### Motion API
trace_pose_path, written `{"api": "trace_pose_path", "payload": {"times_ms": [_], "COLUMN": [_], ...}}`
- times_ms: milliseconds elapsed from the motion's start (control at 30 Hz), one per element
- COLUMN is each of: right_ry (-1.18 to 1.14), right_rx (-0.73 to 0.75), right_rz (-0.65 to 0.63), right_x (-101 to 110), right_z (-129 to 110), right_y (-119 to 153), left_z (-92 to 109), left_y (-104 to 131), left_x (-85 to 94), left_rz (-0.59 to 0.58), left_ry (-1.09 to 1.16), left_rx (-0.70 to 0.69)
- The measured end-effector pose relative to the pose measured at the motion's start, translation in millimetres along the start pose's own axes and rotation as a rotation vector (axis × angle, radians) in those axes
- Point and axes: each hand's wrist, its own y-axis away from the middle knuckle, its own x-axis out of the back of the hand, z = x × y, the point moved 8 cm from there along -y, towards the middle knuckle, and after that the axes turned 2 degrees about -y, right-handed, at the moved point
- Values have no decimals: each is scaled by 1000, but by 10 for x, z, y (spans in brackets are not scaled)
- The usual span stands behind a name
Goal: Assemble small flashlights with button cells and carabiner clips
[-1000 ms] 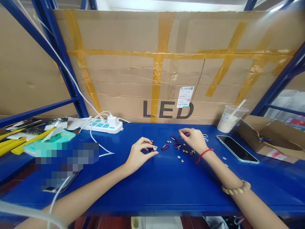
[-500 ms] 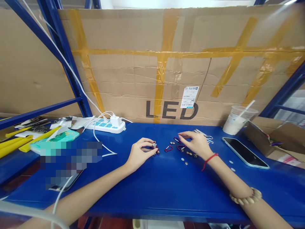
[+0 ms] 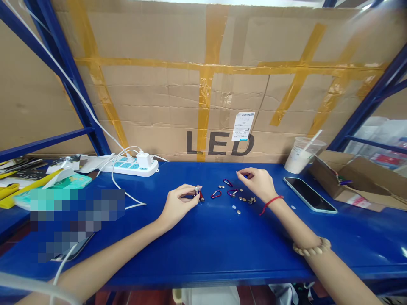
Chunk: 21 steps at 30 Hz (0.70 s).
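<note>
My left hand (image 3: 178,206) is closed, pinching a small silver-coloured metal piece (image 3: 197,190) between thumb and fingertips; its exact kind is too small to tell. Just beneath it on the table lies a small red and dark metal part (image 3: 201,196). To the right rest a red carabiner (image 3: 216,194), a purple carabiner (image 3: 227,182) and a reddish-purple carabiner (image 3: 232,192). My right hand (image 3: 259,184) hovers beyond them, its thumb and fingers brought together; whatever they hold is hidden. Several small round metal discs (image 3: 238,212) lie scattered below the right hand.
On the blue table (image 3: 197,250), a phone (image 3: 310,195), a drink cup (image 3: 300,156) and an open cardboard box (image 3: 352,180) stand right. A power strip (image 3: 130,165) with white cables lies left, near yellow-handled tools (image 3: 34,189). A large cardboard panel (image 3: 152,106) closes the back.
The whole view has shifted, so the scene appears further left. My right hand has moved right, away from the purple carabiner, covering the silver carabiners seen before. My left hand keeps its pinch.
</note>
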Motion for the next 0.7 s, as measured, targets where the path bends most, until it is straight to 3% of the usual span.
{"api": "trace_pose_path", "payload": {"times_ms": [100, 300, 400, 500, 700], "right_ry": [-3, -262, -245, -160, -193], "right_rx": [-44, 178, 199, 196, 143], "right_rz": [-70, -464, -485, -485, -697], "right_x": [-74, -433, -425, -362, -411], "right_z": [63, -193, -233, -202, -71], "right_y": [0, 145, 159, 130, 186], "left_z": [-36, -16, 12, 48, 259], "left_y": [-9, 6, 16, 27, 100], "left_x": [13, -41, -43, -30, -93], "left_rz": [8, -57, -50, -23, -65], "left_ry": [33, 62, 63, 29, -173], "left_rx": [56, 104, 81, 27, -210]}}
